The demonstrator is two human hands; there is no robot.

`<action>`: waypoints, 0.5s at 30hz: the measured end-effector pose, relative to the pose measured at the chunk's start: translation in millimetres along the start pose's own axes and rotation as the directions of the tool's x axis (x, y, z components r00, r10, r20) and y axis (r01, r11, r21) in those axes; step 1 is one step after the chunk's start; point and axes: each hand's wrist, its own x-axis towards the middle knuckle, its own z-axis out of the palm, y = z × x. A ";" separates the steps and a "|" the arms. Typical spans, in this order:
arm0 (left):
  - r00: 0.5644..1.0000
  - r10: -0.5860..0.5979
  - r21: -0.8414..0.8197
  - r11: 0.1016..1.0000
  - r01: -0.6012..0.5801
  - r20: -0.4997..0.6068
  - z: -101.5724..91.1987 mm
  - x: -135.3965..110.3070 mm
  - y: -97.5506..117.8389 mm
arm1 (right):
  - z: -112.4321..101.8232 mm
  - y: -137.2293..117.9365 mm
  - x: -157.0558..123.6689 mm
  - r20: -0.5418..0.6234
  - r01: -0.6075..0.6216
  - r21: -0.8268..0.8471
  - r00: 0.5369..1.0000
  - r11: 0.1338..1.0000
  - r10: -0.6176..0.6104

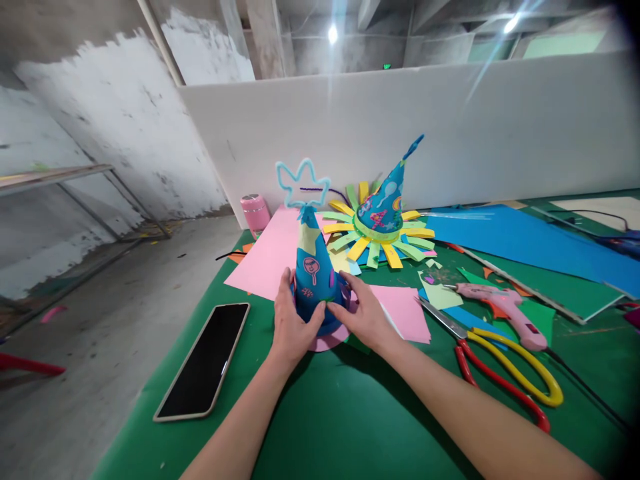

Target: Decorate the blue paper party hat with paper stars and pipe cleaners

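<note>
A blue cone party hat [315, 267] stands upright before me, with a light blue fuzzy crown shape [303, 181] at its tip and pink stickers on its front. My left hand [291, 319] wraps the hat's left side. On the right side my right hand [367, 312] presses against it, and both thumbs almost meet at the front near the base. Under the hat a round piece of pink paper [330, 339] shows partly. Behind it, a second blue cone hat [384, 203] stands on a ring of yellow and green paper strips [357, 250].
Scissors [493, 367] with red and yellow handles and a pink glue gun [505, 303] lie at the right. A phone [205, 363] lies at the left. Pink paper [265, 257], blue sheets [540, 240] and a pink jar [255, 212] are farther back, before a white partition [400, 120].
</note>
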 end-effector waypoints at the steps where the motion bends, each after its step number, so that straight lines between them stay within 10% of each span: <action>1: 1.000 -0.003 -0.007 1.000 0.003 -0.002 0.3 0.4 0.2 | 0.7 -0.4 0.5 0.007 -0.007 0.005 1.000 1.000 0.007; 15: 0.998 -0.003 -0.004 1.000 0.003 0.057 -4.4 0.6 -6.2 | -0.1 -4.3 2.2 0.058 -0.054 0.054 0.997 0.997 0.051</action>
